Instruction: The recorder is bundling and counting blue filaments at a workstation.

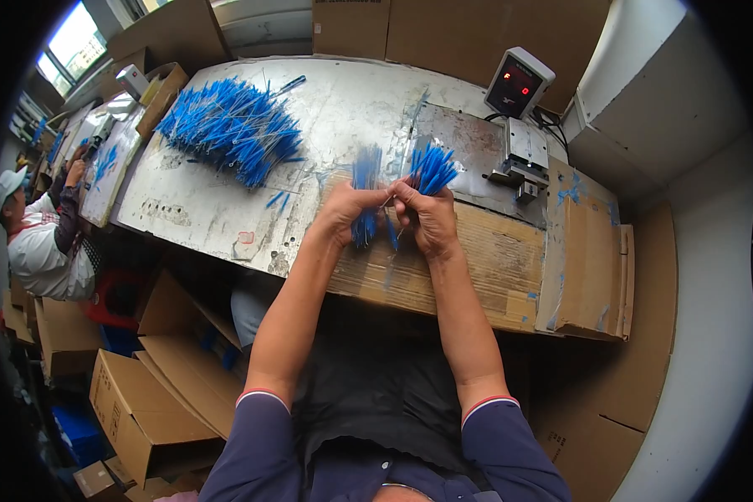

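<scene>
My left hand (343, 211) is closed around a bundle of thin blue-and-pale strands (366, 171), which stands roughly upright and is smeared by motion. Close beside it, my right hand (429, 222) grips a second bundle of blue-tipped strands (432, 170), their ends fanned out above the fingers. The thumbs and fingertips of both hands meet between the bundles. A few strands hang below the hands. To the left on the worktable lies a large heap of the same strands (230, 130), with loose blue pieces (276, 200) near it.
A corrugated cardboard sheet (485, 263) covers the table's front edge. At the right stand a small metal machine (527, 151) and a box with a red lit display (519, 81). A blue-handled tool (291, 84) lies behind the heap. Cardboard boxes (146, 410) and a co-worker (46, 243) are at left.
</scene>
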`<state>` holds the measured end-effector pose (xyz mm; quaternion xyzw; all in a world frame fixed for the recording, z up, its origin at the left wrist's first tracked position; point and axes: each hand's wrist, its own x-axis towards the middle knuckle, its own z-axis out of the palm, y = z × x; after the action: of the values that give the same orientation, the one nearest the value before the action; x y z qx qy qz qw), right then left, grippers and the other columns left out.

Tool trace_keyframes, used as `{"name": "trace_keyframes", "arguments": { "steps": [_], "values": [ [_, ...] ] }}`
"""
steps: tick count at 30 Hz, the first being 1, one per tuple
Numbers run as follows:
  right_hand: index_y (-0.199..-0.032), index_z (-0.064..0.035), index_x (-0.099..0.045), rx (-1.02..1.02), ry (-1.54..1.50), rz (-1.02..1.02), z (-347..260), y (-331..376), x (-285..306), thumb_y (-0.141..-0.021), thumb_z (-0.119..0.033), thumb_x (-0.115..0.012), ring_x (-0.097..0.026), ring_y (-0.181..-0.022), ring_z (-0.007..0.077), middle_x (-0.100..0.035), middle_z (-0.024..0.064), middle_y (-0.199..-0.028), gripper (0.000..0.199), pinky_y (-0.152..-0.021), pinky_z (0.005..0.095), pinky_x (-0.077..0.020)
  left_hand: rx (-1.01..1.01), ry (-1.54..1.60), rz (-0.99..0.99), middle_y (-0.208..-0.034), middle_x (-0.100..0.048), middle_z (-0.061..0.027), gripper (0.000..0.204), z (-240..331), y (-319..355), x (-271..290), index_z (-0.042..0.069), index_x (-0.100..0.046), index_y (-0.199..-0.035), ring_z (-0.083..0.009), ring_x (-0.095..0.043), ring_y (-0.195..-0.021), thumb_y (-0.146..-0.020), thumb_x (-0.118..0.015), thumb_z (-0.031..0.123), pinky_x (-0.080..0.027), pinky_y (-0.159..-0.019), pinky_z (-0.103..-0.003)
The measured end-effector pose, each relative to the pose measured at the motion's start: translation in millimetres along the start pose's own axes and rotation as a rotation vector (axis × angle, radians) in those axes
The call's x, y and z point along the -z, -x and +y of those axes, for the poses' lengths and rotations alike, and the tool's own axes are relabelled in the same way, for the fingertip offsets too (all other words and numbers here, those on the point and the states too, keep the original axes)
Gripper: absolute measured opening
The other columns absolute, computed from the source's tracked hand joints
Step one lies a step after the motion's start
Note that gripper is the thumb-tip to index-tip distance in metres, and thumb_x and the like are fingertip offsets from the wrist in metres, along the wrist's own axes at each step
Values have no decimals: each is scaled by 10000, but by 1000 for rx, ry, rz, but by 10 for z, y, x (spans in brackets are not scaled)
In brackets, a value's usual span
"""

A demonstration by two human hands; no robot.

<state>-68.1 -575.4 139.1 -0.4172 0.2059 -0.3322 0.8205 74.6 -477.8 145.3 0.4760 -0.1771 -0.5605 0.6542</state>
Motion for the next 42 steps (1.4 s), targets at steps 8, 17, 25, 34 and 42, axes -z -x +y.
{"name": "trace_keyframes", "arguments": {
  "steps": [8, 17, 25, 34, 42],
  "values": [
    [-959, -15, -702, 78, -102, 238, 134, -118, 134, -879, -30, -798, -669, -664, 158, -720, 87, -851, 126, -495, 259, -488, -152, -54, 77, -876, -727, -75, 209, -107, 79, -15, 14, -698, -1005, -110, -656, -687, -854, -823, 87, -538, -627, -244],
    [-1011, -12, -661, 68, -131, 154, 228, -176, 165, -918, -58, -769, -706, -703, 197, -741, 156, -930, 150, -538, 273, -559, -255, -82, 186, -839, -706, -56, 199, -222, 140, -75, 28, -686, -1017, -117, -650, -678, -873, -809, 91, -530, -628, -243],
    [-986, -37, -690, 86, -258, 116, 202, -132, 137, -918, -115, -793, -694, -720, 167, -751, 109, -925, 146, -586, 289, -514, -154, -136, 231, -795, -693, -45, 147, -202, 273, -177, 30, -702, -973, -118, -633, -627, -907, -795, 122, -516, -571, -253],
    [-957, -20, -745, 119, -207, 90, 220, -53, 38, -913, -113, -798, -647, -712, 138, -754, 90, -903, 116, -604, 276, -495, -171, -42, 192, -772, -696, -41, 139, -223, 253, -302, 22, -714, -929, -105, -624, -591, -890, -803, 122, -504, -548, -239],
    [-1014, -44, -712, 300, -343, 507, 168, -195, 273, -938, -122, -773, -689, -803, 178, -759, 100, -987, 124, -702, 315, -556, 1, -520, -18, -728, -665, -27, 168, -234, 372, -262, 40, -712, -860, -106, -589, -638, -822, -836, 145, -462, -592, -281]
  ]
}}
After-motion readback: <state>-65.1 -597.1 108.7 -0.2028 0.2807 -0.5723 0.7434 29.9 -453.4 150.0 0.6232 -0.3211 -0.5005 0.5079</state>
